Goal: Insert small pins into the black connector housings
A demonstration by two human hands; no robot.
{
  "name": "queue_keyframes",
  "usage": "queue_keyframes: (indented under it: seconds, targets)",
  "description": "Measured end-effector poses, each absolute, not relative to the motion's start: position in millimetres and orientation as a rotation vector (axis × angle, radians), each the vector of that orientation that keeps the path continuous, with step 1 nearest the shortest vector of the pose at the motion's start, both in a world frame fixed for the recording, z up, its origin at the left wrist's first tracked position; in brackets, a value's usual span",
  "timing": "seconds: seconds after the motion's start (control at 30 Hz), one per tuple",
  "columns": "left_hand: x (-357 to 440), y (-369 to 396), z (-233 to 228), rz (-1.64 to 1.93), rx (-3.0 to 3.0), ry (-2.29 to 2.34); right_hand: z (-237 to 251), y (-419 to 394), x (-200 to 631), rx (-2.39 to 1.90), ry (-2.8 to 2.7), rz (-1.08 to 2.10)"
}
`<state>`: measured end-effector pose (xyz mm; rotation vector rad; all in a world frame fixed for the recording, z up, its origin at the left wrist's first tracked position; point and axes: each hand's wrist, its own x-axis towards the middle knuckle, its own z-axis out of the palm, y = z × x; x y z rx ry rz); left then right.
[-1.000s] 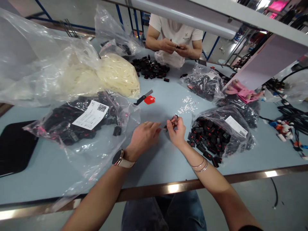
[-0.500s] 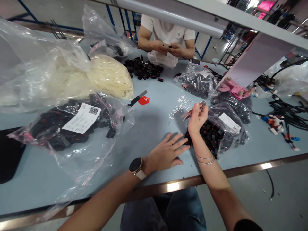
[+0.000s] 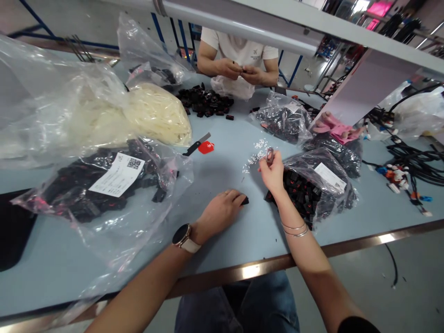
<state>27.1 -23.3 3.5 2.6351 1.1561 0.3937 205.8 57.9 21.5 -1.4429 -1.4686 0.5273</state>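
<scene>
Worktop point(image 3: 215, 173), pale blue-grey, is carrying all our parts. Our left hand point(image 3: 224, 212) is resting low over it, fingers together and bent down, clamping one small black piece point(image 3: 245, 200) at the fingertips. That piece is sitting at the worktop's middle, one end showing past the fingers; the grip's underside is staying out of our sight. Our right hand point(image 3: 273, 172), raised a little farther out, is closing thumb and fingers on a small metallic tool point(image 3: 269, 155); its tips we are not making out clearly. The two hands are keeping apart.

Just beyond the right hand, tiny white bits point(image 3: 260, 144) are lying scattered. Beside its wrist, a heap of black pieces with red marks point(image 3: 301, 190) is spilling from a clear bag point(image 3: 347, 196) that is bearing a white label point(image 3: 330, 177).

Farther out from our left hand, a black-handled knife point(image 3: 193, 148) is lying next to a red piece point(image 3: 206, 147). To the left, a labelled bag of black parts point(image 3: 93, 180) is slumping before a bag of cream-coloured pieces point(image 3: 159, 113). Across from us, a co-worker point(image 3: 255, 53) is bringing both hands together near another black pile point(image 3: 205, 100).
</scene>
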Motion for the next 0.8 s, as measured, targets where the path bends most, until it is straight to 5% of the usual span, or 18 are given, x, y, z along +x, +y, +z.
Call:
queue_keyframes:
  seconds: [0.2, 0.67, 0.8]
  targets:
    - [14, -13, 0, 0.501, 2.589, 1.336, 25, 53, 201, -1.694, -1.701, 0.486]
    - [3, -8, -2, 0.576, 2.466, 1.435, 11, 61, 200, -1.516, -1.477, 0.9]
    - [2, -8, -3, 0.564, 2.459, 1.457, 15, 61, 201, -1.557, -1.66, 0.783]
